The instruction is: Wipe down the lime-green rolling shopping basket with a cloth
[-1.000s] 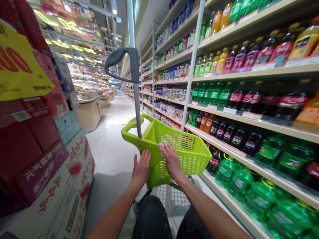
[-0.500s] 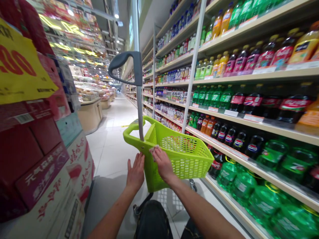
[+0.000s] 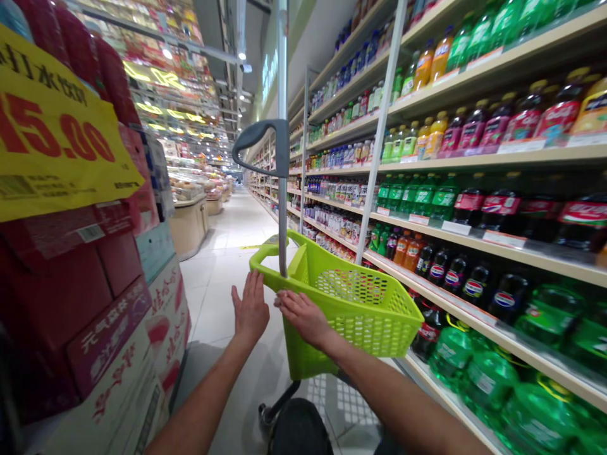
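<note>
A lime-green rolling shopping basket (image 3: 308, 360) with perforated sides stands in front of me. A metal pole (image 3: 282, 215) rises from its near end, carrying a grey looped handle (image 3: 281, 148). My right hand (image 3: 303, 316) lies against the near wall below the rim, fingers close together over a small crumpled cloth (image 3: 279, 298) that pokes out at the fingertips; most of it is hidden. To the left, my left hand (image 3: 251, 306) is open with its fingers stretched up. Its fingertips reach the basket's left edge; whether they touch cannot be made out.
Shelves (image 3: 427, 224) of bottled drinks run along the right, close to the basket. Stacked cartons (image 3: 109, 303) with a yellow price sign (image 3: 57, 133) stand on the left. A tiled aisle (image 3: 232, 221) stretches ahead past display counters (image 3: 187, 227). My knee (image 3: 301, 430) is below the basket.
My right hand has slid left and slightly down along the basket wall with the cloth. My left hand has lifted from the basket's side towards its upper left edge. The view has shifted left.
</note>
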Demonstrator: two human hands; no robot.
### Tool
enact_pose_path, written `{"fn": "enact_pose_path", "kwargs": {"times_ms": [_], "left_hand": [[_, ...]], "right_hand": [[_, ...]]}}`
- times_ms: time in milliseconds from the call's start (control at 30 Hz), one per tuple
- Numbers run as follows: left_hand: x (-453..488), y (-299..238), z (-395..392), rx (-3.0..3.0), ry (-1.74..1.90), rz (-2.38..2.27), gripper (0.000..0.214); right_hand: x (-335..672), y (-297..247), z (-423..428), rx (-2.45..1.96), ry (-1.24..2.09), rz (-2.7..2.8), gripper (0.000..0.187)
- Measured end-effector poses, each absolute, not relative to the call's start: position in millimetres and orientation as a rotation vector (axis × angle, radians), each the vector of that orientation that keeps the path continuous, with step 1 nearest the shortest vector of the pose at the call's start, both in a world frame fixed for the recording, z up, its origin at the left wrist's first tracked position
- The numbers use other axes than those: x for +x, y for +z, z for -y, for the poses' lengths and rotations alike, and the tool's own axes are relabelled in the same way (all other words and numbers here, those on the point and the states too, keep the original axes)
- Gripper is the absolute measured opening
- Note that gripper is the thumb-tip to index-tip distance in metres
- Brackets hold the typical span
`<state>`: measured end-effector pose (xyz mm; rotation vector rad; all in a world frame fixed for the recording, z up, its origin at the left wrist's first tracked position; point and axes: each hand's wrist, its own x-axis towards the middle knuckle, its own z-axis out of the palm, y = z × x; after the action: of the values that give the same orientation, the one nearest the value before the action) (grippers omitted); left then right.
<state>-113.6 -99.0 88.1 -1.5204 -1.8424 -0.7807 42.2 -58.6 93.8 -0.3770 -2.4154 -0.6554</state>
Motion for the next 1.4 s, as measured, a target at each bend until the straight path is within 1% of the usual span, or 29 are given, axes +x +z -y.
{"fn": "enact_pose_path", "kwargs": {"times_ms": [133,233,300,367,433,467,567,633,700,867,933,1033,1100,1167,1233,1333,1400], "left_hand": [[-118.3,114.5,89.9,-1.623,-0.668,1.849,0.062],[-118.1,122.9,88.4,-1.666,-0.564,1.883,0.062],[-117.6,124.0,90.1,-1.659,-0.534,1.882,0.061],[-117.5,123.2,92.6,-1.645,-0.526,1.868,0.06],[-117.6,122.2,94.7,-1.637,-0.52,1.858,0.06],[-117.5,121.9,95.4,-1.631,-0.514,1.86,0.06],[-116.3,122.3,96.9,-1.613,-0.481,1.875,0.059],[-115.0,123.3,97.4,-1.607,-0.466,1.878,0.059],[-113.9,124.5,97.4,-1.6,-0.464,1.871,0.059],[-114.9,124.9,96.2,-1.572,-0.454,1.833,0.06],[-115.9,124.1,95.4,-1.582,-0.452,1.813,0.06],[-115.8,124.1,94.0,-1.591,-0.462,1.798,0.061],[-114.1,125.9,93.1,-1.597,-0.458,1.817,0.061],[-111.7,128.5,92.0,-1.601,-0.444,1.853,0.06],[-109.4,130.3,90.4,-1.595,-0.437,1.886,0.06],[-107.3,130.1,87.5,-1.585,-0.442,1.901,0.061],[-106.5,128.8,85.8,-1.59,-0.443,1.905,0.063]], "right_hand": [[36.3,146.9,41.5,-0.289,-0.881,2.393,0.035],[30.6,202.2,26.5,-0.18,-1.038,2.461,0.032],[29.4,235.2,19.4,-0.23,-1.063,2.427,0.032],[30.4,255.3,16.8,-0.38,-1.022,2.314,0.034],[33.0,255.7,18.9,-0.462,-0.994,2.243,0.036],[34.7,248.5,21.1,-0.435,-1.006,2.258,0.036],[38.1,214.9,26.9,-0.17,-1.101,2.411,0.035],[36.6,205.2,25.9,-0.064,-1.122,2.455,0.03],[31.9,220.8,21.3,-0.08,-1.094,2.428,0.026],[21.6,310.0,10.7,-0.415,-0.87,2.154,0.029],[21.8,316.0,10.2,-0.415,-0.815,2.125,0.032],[28.2,276.7,11.4,-0.275,-0.851,2.227,0.034],[35.3,242.1,11.5,-0.16,-0.911,2.333,0.032],[41.4,225.1,10.0,-0.051,-0.951,2.43,0.029],[42.5,235.5,6.7,-0.021,-0.946,2.462,0.029],[33.8,284.7,0.4,-0.192,-0.831,2.303,0.035],[26.1,310.0,-2.3,-0.301,-0.732,2.163,0.036]]}}
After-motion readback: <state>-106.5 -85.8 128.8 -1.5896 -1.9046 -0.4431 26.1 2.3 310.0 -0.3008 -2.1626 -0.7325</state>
